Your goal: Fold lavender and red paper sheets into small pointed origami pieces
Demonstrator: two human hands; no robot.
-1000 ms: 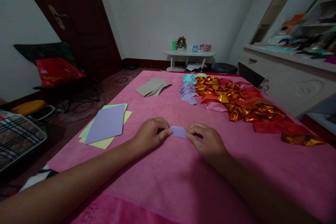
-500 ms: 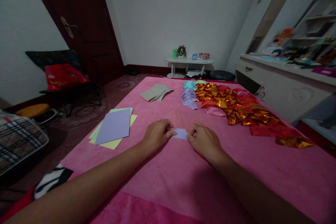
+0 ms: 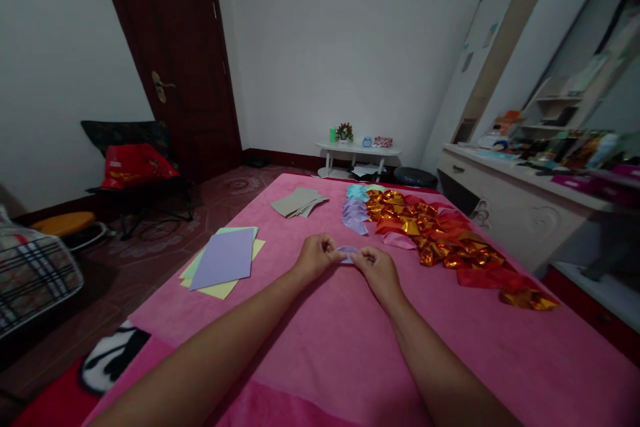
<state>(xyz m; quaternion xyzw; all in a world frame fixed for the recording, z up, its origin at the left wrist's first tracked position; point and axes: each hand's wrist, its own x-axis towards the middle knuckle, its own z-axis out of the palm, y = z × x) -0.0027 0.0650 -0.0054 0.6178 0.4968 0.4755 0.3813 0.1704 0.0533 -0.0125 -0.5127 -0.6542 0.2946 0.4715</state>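
Lilac strip pinched at both ends

The strip point(image 3: 348, 251) sits between the two hands, near the middle of the pink cloth point(image 3: 300, 353). The left hand point(image 3: 315, 257) pinches its left end between thumb and fingers; the right hand point(image 3: 381, 275) pinches the right end in the same way. Only the middle of the strip shows, in the short gap between the thumb tips, its far edge bowed away from the person. The fingers hide both ends, and I cannot tell whether its underside touches the cloth.

To the left of the grip, well apart, a lilac sheet point(image 3: 227, 257) lies over a green sheet point(image 3: 194, 265) and a yellow sheet point(image 3: 220, 290). Grey cards point(image 3: 295, 202) lie fanned beyond the left hand. Beyond and to the right are lilac folds point(image 3: 355, 217), a pink fold point(image 3: 399, 241) and gold folds point(image 3: 430, 233).
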